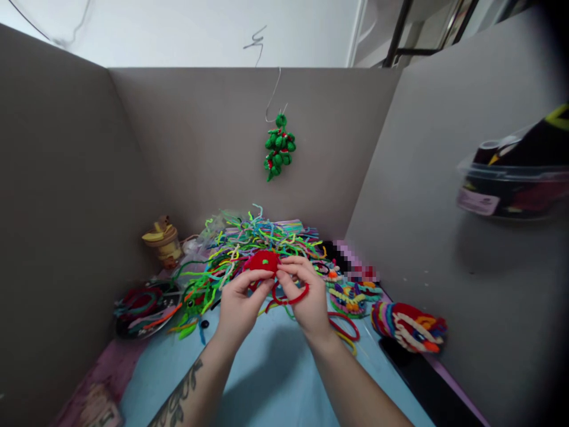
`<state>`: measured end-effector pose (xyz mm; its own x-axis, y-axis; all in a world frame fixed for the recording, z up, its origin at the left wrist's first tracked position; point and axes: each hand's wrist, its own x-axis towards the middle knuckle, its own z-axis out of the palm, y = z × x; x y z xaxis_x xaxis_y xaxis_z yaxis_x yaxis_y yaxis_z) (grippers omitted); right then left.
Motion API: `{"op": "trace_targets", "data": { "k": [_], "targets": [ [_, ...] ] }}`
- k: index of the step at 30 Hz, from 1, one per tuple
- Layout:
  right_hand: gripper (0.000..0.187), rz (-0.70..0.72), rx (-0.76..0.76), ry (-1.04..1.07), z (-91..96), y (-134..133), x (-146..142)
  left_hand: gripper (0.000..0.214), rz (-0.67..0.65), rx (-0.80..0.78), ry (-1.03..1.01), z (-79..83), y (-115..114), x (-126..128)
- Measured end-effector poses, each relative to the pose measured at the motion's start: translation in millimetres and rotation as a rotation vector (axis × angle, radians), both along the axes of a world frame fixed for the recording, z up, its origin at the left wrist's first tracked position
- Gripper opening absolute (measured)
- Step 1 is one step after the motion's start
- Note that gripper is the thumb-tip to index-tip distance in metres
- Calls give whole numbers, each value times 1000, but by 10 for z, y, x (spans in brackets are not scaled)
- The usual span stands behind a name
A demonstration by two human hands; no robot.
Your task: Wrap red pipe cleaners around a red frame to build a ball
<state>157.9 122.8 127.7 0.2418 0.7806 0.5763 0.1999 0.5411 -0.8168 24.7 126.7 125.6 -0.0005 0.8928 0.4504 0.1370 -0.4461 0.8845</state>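
"Head view: hands?"
"Left hand point(240, 299) and right hand point(312, 299) pinch the red piece point(259, 261) above the blue surface point(155, 367)."
"Risk?"
"Looped red strand point(284, 302) could snag a finger, tugging the piece askew."

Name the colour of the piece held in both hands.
The piece is red with a small green patch, seen in the head view.

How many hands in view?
2: the left hand and the right hand, both gripping the red piece above the blue surface. No other hands show.
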Motion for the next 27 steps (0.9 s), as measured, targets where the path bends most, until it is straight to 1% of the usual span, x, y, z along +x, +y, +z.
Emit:
{"op": "trace_targets", "data": {
  "k": [4,9,12,14,16,18,21,24,27],
  "targets": [
    [9,111,-62,113,-40,40,7,8,-17,8,6,3,9,-36],
    [9,178,-112,134,-26,38,28,12,-86,-29,13,32,13,-53],
    [8,185,-140,163,-26,41,35,23,-108,-21,-36,58,21,-32],
    [9,154,-137,142,-30,48,41,32,-105,-1,-65,70,23,-16],
    [13,136,-133,93,-30,52,49,36,-109,14,-72,72,24,-6],
    [14,154,-133,51,-28,55,56,33,-140,-2,-86,63,30,-7],
    [13,199,-136,37,-37,68,54,22,-188,-88,-117,41,50,-26],
    [6,224,-163,101,-66,98,38,19,-131,-147,-196,32,76,-47],
    [28,246,-144,93,-87,119,20,23,-36,-150,-290,44,93,-57]
  ]
}}
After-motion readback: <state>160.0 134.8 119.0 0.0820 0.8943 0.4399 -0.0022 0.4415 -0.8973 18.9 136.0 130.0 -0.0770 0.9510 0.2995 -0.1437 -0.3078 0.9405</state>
